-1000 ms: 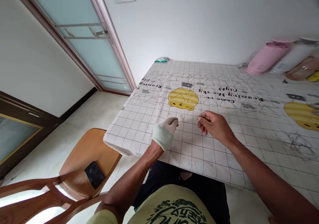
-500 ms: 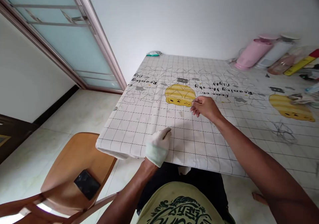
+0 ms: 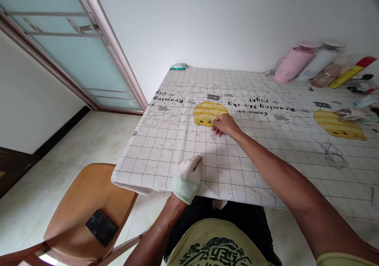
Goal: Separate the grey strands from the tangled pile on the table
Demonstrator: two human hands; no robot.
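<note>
While the grid-print worktop cover (image 3: 154, 167) sits under it, the gloved left hand (image 3: 187, 180) rests near the edge, grip closed, nothing visible in it; the yellow cat print (image 3: 204, 114) lies just beside the bare right hand (image 3: 225, 126), grip pinched, any held item too small to tell.

Left hand (image 3: 187, 181) in a white knit glove (image 3: 186, 189), over the near edge of the counter (image 3: 133, 175), fingers bunched and pointing forward, wrist slightly bent. Left forearm (image 3: 155, 230) bare, rising from below that edge. Right arm (image 3: 275, 167) stretched far out across the counter, elbow nearly straight, sleeve (image 3: 340, 260) at the upper arm. Right hand (image 3: 225, 126) bare, palm down, mid-counter; fingertips (image 3: 213, 127) drawn together, any hold too small to tell.
</note>
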